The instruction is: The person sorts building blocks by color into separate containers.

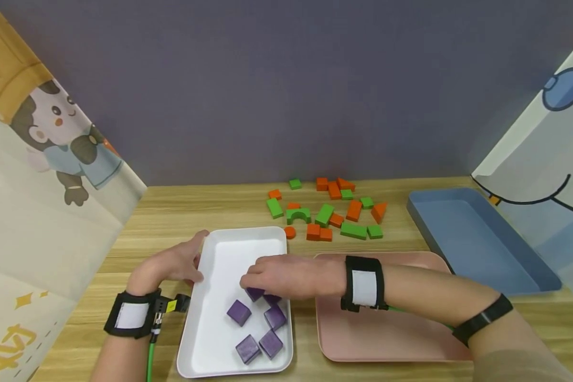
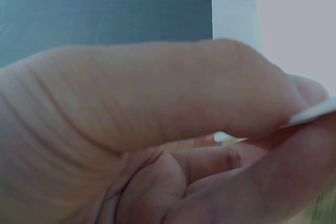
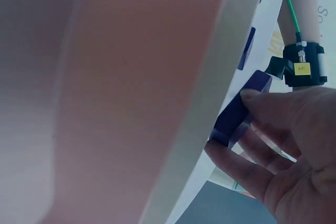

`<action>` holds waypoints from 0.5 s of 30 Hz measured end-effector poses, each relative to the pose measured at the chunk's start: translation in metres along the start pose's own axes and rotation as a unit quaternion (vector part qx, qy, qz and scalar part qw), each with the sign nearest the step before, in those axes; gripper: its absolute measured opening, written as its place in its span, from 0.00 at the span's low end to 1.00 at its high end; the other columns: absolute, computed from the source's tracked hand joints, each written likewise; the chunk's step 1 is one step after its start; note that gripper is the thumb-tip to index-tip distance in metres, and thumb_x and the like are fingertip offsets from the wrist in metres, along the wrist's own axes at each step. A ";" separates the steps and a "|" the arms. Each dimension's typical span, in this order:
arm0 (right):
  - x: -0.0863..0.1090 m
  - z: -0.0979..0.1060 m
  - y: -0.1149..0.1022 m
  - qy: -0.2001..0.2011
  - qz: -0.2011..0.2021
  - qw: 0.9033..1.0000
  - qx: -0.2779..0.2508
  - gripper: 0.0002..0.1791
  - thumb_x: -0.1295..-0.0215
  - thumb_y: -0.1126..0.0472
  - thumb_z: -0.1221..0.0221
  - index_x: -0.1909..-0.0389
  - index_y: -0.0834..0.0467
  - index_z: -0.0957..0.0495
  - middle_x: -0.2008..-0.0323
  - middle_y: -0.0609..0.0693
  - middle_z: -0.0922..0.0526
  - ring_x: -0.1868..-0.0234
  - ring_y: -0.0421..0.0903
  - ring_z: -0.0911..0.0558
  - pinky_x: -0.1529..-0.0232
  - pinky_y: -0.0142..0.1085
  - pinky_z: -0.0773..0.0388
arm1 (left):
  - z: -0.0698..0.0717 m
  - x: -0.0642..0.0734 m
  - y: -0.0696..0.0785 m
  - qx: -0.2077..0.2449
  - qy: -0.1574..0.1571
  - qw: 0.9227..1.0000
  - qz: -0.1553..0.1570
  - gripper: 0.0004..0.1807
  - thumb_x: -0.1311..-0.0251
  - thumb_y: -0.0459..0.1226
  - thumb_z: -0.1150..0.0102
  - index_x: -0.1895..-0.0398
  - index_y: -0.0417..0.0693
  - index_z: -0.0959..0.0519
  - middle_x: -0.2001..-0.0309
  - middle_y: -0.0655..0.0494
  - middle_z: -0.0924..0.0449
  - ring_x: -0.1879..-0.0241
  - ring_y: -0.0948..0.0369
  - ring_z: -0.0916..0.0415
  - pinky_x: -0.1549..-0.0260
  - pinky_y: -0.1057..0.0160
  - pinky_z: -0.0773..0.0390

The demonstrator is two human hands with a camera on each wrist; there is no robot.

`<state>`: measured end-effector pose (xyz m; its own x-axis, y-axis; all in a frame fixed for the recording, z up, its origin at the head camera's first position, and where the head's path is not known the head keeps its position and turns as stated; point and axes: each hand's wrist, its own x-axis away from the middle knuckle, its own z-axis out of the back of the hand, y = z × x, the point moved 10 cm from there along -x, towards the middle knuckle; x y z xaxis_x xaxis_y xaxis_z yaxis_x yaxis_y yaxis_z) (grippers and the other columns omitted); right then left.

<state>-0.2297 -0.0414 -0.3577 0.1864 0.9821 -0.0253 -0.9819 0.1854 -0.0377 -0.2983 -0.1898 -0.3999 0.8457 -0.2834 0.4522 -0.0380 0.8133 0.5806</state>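
Note:
A white tray (image 1: pixel 234 249) lies in front of me, with several purple cubes (image 1: pixel 239 313) in its near right part. At its left rim is my left hand (image 1: pixel 176 260); in the left wrist view the thumb (image 2: pixel 210 87) and fingers pinch that rim. My right hand (image 1: pixel 286 276) reaches over the tray's right wall. In the right wrist view, its thumb and fingers hold a purple block (image 3: pixel 236 111) low in the tray. Head view shows purple under these fingers, partly hidden, so whether one or two cubes are held I cannot tell.
Right of the white tray is a pink tray (image 1: pixel 391 339), under my right forearm. A blue tray (image 1: pixel 482 239) stands farther right. Several green blocks (image 1: pixel 353 230) and orange blocks (image 1: pixel 354 210) lie scattered at the back, before a grey wall (image 1: pixel 291 95).

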 end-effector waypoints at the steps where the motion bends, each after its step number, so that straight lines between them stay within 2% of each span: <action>1: 0.000 -0.001 -0.001 -0.004 0.001 1.000 -0.001 0.08 0.27 0.62 0.47 0.52 0.49 0.27 0.61 0.38 0.22 0.57 0.36 0.24 0.55 0.24 0.26 | 0.000 0.000 0.000 0.005 -0.001 1.000 -0.001 0.54 0.53 0.21 0.37 0.25 0.43 0.57 0.69 0.45 0.29 0.71 0.55 0.27 0.72 0.61 0.23; 7: 0.000 -0.008 -0.006 -0.016 0.018 1.000 -0.005 0.06 0.31 0.64 0.44 0.57 0.49 0.25 0.66 0.39 0.24 0.61 0.35 0.25 0.58 0.23 0.27 | 0.000 0.000 0.000 0.017 -0.004 1.000 -0.006 0.54 0.53 0.21 0.38 0.25 0.42 0.57 0.67 0.43 0.28 0.70 0.54 0.25 0.72 0.60 0.22; 15: 0.001 -0.013 -0.012 -0.008 0.049 0.998 -0.043 0.05 0.31 0.65 0.44 0.66 0.52 0.25 0.71 0.40 0.29 0.66 0.34 0.29 0.62 0.20 0.34 | 0.000 -0.002 0.001 0.002 -0.012 1.000 -0.009 0.56 0.53 0.21 0.39 0.24 0.40 0.61 0.69 0.44 0.29 0.72 0.55 0.27 0.72 0.60 0.23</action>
<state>-0.2173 -0.0426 -0.3704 0.0893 0.9959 -0.0164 -0.9888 0.0867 -0.1211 -0.2997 -0.1884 -0.4005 0.8338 -0.3095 0.4572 -0.0256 0.8055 0.5920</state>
